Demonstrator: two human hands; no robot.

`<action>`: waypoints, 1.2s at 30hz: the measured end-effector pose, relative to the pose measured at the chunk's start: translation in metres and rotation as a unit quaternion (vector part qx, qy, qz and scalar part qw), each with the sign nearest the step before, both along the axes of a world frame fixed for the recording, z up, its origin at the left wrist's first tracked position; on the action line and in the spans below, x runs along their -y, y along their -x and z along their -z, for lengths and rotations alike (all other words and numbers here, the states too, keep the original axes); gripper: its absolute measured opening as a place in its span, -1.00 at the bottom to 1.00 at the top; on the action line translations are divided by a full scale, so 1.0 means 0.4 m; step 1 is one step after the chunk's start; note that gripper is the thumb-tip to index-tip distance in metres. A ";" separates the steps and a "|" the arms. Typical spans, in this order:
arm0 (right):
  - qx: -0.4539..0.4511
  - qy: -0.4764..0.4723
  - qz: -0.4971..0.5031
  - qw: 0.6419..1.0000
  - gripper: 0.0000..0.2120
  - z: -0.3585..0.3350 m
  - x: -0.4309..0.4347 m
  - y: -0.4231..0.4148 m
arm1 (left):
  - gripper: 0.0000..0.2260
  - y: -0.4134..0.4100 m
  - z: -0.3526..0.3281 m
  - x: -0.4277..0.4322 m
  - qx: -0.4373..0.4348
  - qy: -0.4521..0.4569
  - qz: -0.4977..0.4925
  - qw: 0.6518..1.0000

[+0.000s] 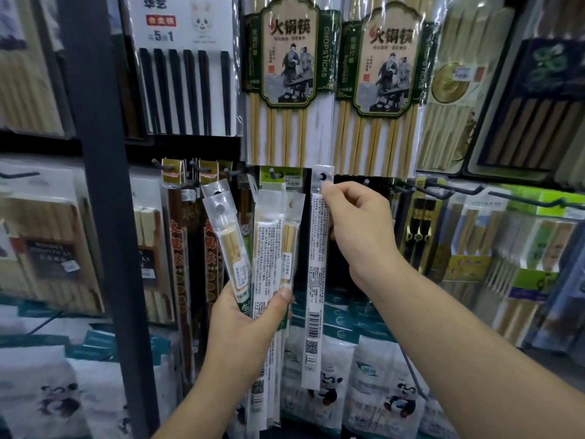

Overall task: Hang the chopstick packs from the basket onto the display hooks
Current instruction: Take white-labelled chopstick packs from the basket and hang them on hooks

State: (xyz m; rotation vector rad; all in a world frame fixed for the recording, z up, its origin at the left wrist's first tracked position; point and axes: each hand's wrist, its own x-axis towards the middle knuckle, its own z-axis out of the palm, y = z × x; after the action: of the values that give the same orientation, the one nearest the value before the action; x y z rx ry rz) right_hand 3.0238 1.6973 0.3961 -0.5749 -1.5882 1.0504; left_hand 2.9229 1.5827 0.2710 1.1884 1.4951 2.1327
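Gripping packs (315,264) under "火锅筷 CHOPSTICKS" labels (289,55): both hands (243,315) (357,229)

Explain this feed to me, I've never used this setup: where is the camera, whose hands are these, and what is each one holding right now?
There is no machine here: these are a person's two bare hands, in one picture from a camera worn on the head, looking forward and down at a shop rack. The left hand holds a fan of narrow chopstick packs. The right hand pinches the top of a single pack, held up at the row of hooks; whether its hole is on a hook yet, I cannot tell. Big chopstick sets hang above.
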 end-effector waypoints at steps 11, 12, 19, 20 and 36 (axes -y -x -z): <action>0.033 -0.011 0.046 0.998 -0.69 0.024 -0.038 0.023 | -0.76 0.006 -0.002 -0.011 0.027 0.000 0.020 0.999; 0.037 -0.012 0.048 0.998 -0.69 0.027 -0.044 0.022 | -0.75 0.005 -0.001 -0.011 0.030 0.004 0.025 0.999; 0.060 -0.014 0.076 0.995 -0.80 0.042 -0.047 0.004 | -0.74 -0.003 -0.009 -0.010 0.034 -0.006 0.044 0.998; 0.062 -0.028 0.093 0.993 -0.83 0.048 -0.037 -0.002 | -0.73 -0.004 -0.012 -0.011 0.032 -0.007 0.045 0.998; 0.000 -0.037 0.003 0.999 -0.76 0.035 0.042 -0.016 | -0.72 -0.027 -0.022 -0.017 0.006 -0.032 0.055 0.998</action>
State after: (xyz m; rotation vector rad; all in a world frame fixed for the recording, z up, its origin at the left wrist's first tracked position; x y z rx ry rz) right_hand 3.0303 1.6805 0.3820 -0.5296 -1.6183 0.9824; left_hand 2.9338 1.5896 0.2799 1.2461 1.3327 2.1250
